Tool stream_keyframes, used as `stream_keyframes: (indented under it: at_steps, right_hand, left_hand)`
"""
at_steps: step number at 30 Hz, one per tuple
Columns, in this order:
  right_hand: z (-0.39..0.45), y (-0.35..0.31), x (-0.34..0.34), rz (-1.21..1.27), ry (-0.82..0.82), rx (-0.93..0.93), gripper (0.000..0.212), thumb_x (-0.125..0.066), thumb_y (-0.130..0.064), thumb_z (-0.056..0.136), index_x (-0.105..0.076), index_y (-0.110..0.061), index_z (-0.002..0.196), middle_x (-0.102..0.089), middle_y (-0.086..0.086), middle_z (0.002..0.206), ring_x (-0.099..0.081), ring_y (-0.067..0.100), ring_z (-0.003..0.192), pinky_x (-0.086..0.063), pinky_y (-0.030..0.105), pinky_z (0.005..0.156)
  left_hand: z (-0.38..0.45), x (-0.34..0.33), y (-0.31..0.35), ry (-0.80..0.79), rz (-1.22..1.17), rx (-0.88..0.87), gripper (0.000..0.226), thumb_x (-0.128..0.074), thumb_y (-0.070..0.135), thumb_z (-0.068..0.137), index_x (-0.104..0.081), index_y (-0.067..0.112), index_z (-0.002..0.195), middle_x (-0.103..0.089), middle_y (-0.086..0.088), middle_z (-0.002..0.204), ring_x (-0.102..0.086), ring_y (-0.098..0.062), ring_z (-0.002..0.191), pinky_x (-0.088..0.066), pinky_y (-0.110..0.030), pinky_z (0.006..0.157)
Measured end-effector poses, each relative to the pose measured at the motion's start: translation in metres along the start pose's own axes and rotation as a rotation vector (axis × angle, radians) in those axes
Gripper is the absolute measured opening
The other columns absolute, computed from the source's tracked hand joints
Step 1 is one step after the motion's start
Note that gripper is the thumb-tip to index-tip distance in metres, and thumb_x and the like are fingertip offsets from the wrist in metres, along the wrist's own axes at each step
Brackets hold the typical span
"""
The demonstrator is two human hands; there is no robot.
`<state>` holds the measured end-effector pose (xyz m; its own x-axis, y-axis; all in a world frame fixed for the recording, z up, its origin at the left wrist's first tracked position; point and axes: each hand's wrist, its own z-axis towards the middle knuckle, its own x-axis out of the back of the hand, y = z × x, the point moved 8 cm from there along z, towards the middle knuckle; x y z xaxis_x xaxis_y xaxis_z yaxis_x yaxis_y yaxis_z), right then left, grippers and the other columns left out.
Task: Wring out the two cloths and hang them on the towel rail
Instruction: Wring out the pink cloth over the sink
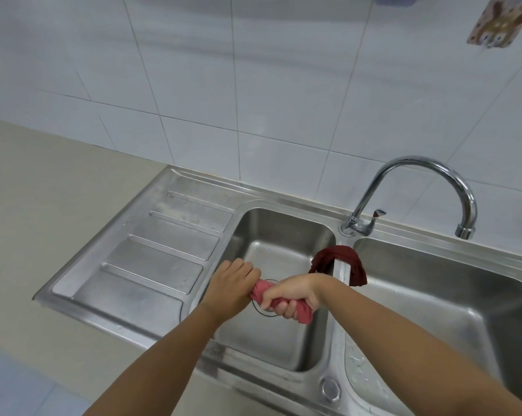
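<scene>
A pink cloth (301,312) is twisted into a tight roll over the left basin (280,232) of the steel sink. My left hand (231,285) grips its left end and my right hand (289,295) grips its middle, both fists closed around it. The cloth's right end sticks out below my right hand. A dark red cloth (342,255) lies draped over the divider between the two basins, just behind my right wrist. No towel rail is in view.
A chrome swan-neck tap (416,175) stands behind the divider, its spout over the right basin (434,298). A ribbed draining board (151,250) lies left of the basins. Beige counter (43,190) extends to the left; white wall tiles and a patterned wall hook (491,24) are behind.
</scene>
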<state>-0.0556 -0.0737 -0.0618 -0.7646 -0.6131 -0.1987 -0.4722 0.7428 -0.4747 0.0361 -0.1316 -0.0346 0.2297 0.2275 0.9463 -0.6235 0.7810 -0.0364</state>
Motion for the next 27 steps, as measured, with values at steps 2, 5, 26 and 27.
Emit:
stream_keyframes:
  at_steps: [2,5,26,27]
  right_hand:
    - [0.001,-0.002,0.006,-0.173,0.088,-0.005,0.028,-0.058,-0.022,0.088,-0.046,-0.021,0.063,-0.042,-0.006,0.049,-0.031,0.005,0.038,-0.028,0.016,0.043]
    - [0.004,-0.006,0.026,-0.519,0.328,-0.034,0.026,-0.069,-0.036,0.073,-0.05,-0.018,0.067,-0.045,0.0,0.058,-0.04,0.015,0.05,-0.036,0.026,0.054]
    - [0.007,-0.028,0.039,-1.486,0.911,0.365,0.025,-0.044,-0.024,0.093,-0.048,-0.007,0.111,-0.069,0.012,0.088,-0.063,0.036,0.069,-0.031,0.032,0.049]
    - [0.008,-0.027,0.038,-1.481,0.91,0.365,0.025,-0.044,-0.024,0.093,-0.048,-0.007,0.111,-0.069,0.012,0.088,-0.063,0.035,0.069,-0.026,0.03,0.046]
  left_hand:
    - [0.0,-0.011,0.0,-0.122,-0.055,-0.014,0.023,-0.07,0.03,0.072,-0.05,0.02,0.077,-0.053,0.004,0.068,-0.047,-0.016,0.059,-0.035,-0.028,0.052]
    - [0.0,-0.026,-0.002,-0.321,-0.187,0.103,0.021,-0.06,0.034,0.082,-0.049,0.017,0.087,-0.061,0.0,0.077,-0.055,-0.02,0.062,-0.04,-0.03,0.053]
    - [-0.038,-0.072,0.029,-1.105,-1.398,1.098,0.03,-0.045,0.005,0.071,-0.033,0.023,0.05,-0.028,0.008,0.045,-0.018,-0.005,0.035,-0.01,-0.016,0.037]
    - [-0.039,-0.073,0.029,-1.113,-1.41,1.102,0.031,-0.045,0.004,0.072,-0.035,0.023,0.049,-0.029,0.008,0.046,-0.018,-0.005,0.035,-0.01,-0.015,0.036]
